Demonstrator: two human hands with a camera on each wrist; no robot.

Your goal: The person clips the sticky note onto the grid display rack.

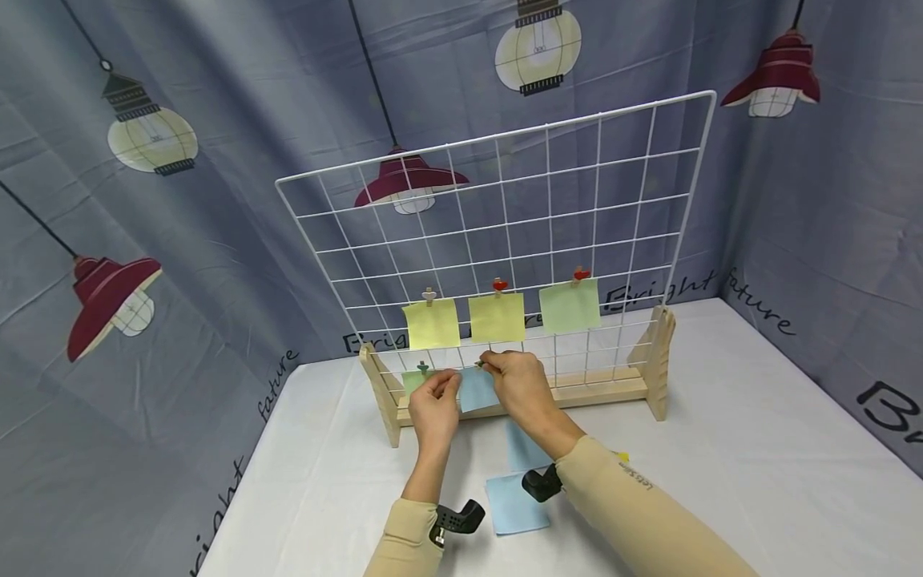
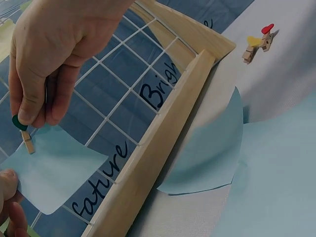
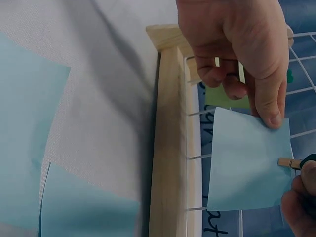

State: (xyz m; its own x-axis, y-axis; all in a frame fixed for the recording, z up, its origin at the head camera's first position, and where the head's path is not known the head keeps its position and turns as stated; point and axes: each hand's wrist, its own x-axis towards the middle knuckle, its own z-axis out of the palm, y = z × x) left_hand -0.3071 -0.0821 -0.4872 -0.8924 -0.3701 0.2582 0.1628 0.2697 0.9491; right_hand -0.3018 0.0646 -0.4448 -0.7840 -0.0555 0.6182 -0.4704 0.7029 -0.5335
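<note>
A blue sticky note (image 3: 249,163) lies against the white wire grid (image 1: 505,184), low down. My left hand (image 1: 436,407) pinches its left edge between thumb and fingers. My right hand (image 1: 521,386) grips a small wooden clothespin (image 2: 28,143) with a dark green top, whose tip sits over the note's upper edge. Just left of it hangs a green note (image 1: 414,381), partly behind my left hand. Above, a yellow note (image 1: 433,324), a second yellow note (image 1: 497,317) and a pale green note (image 1: 570,306) hang from clothespins.
Wooden feet and a crossbar (image 1: 598,392) hold the grid up on the white table (image 1: 317,473). Two blue notes lie in front, one (image 1: 516,505) nearer me, another (image 1: 525,445) partly under my right arm. Clothespins with yellow and red tops (image 2: 259,43) lie near the right foot.
</note>
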